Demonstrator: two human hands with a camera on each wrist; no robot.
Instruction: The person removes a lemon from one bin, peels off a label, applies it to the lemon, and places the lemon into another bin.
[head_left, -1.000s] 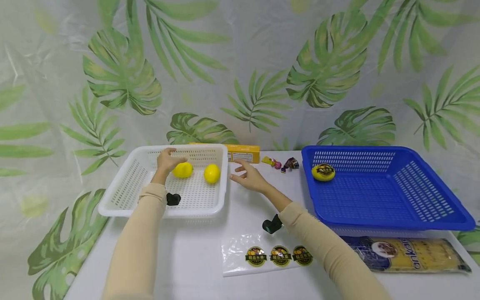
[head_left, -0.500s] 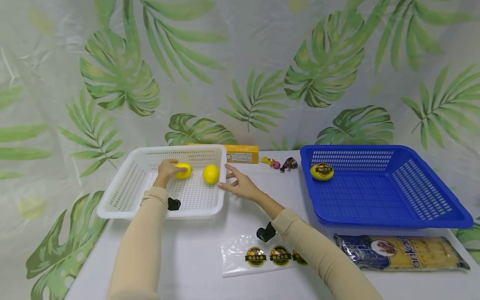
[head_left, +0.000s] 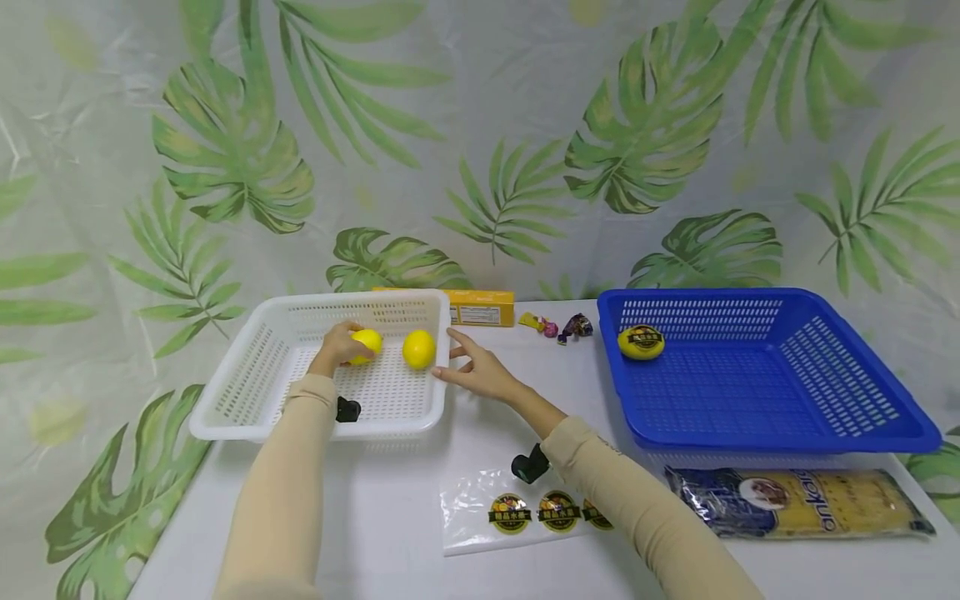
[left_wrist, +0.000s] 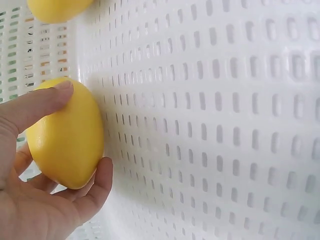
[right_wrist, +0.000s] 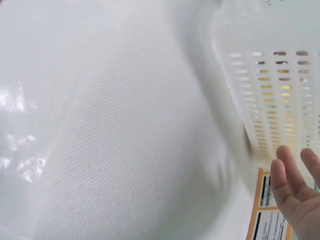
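Observation:
Inside the white basket (head_left: 318, 423), my left hand (head_left: 335, 348) grips a yellow lemon (head_left: 367, 342). The left wrist view shows the thumb over the top of the lemon (left_wrist: 75, 135) and fingers curled beneath it, close to the perforated basket floor. A second lemon (head_left: 418, 349) lies to the right in the same basket. At the basket's right rim, my right hand (head_left: 483, 372) has its thumb and index finger against the edge. In the right wrist view its fingers are loosely spread by the outer wall.
A blue basket (head_left: 720, 383) at right holds a lemon with a sticker (head_left: 641, 342). Behind stand an orange box (head_left: 480, 308) and wrapped candies (head_left: 558, 327). In front lie a sheet of stickers (head_left: 510, 513) and a pasta packet (head_left: 802, 502).
My left hand has come down onto the left lemon and now grips it, with the lemon tilted. The right hand has moved left to the white basket's rim.

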